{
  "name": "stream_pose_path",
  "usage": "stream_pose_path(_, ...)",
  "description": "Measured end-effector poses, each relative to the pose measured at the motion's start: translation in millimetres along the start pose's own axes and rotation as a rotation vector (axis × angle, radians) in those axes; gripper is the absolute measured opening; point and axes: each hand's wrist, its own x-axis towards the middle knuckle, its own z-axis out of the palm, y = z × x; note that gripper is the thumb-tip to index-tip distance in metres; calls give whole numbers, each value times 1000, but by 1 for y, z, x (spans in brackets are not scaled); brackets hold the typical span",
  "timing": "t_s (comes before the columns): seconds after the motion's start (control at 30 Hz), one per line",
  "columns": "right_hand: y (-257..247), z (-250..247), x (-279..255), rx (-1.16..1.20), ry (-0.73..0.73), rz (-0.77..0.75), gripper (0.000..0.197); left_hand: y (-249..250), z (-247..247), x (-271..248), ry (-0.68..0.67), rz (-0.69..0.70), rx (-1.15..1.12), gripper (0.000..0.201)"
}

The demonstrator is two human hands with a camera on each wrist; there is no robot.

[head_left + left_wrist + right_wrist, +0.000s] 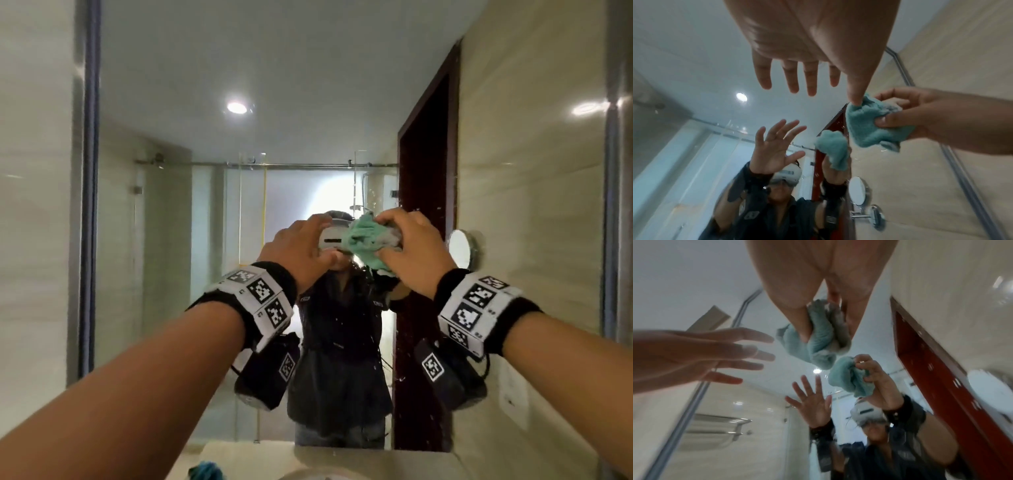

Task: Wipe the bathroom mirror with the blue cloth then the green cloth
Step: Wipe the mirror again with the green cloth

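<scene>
Both arms reached forward and up, wrists banded. The right hand (412, 251) had thumb and fingers curled (bunching the green cloth (363, 241) between them). The left hand (294, 251) was spread beside it, fingers straight, holding nothing

No readable text here. The wrist bands (476, 308) on both arms carry square black-and-white coded markers, and one more sits on each dark wrist camera housing (433, 366) below, but these are patterns, not words. Tiny characters sit beside the markers on the white band panels, too small to make out. Small patches on the reflected dark jacket (751, 215) stay illegible.
</scene>
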Motion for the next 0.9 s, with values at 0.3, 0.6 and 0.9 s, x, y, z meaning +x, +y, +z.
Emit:
stream_pose_path(0.3,-11,12,49,-600,83,-227,38,-12,-15,66,94,-45,432,93)
stream_pose_path(0.6,-1,24,41,-750,-64,-250,65,-30,10,94,-17,-133,464,137)
stream_pose_path(0.9,-1,-2,88,-660,250,-175,40,-37,11,93,38,-89,478,137)
